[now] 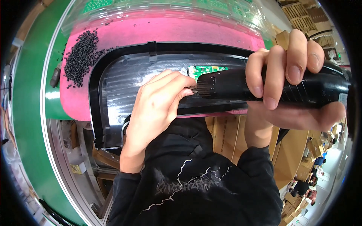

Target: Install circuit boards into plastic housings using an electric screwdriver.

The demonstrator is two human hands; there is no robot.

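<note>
My right hand [284, 75] is wrapped round a black electric screwdriver [230, 84], its body lying nearly level and its ribbed collar pointing left. At the tool's tip, the thumb and fingers of my left hand [160, 98] are pinched together; whatever small piece they hold is mostly hidden. Beneath both hands lies a black plastic housing [124, 86], a shallow shell with a raised rim. A green circuit board [207, 69] sits inside it, partly covered by the screwdriver and my left fingers.
A pink mat [75, 103] lies under the housing on a green table [32, 113]. Small black screws [81, 56] are heaped at its left, beside a dark short object [55, 76]. Clear plastic trays [166, 13] span the far side. Cardboard boxes [226, 135] stand below the table edge.
</note>
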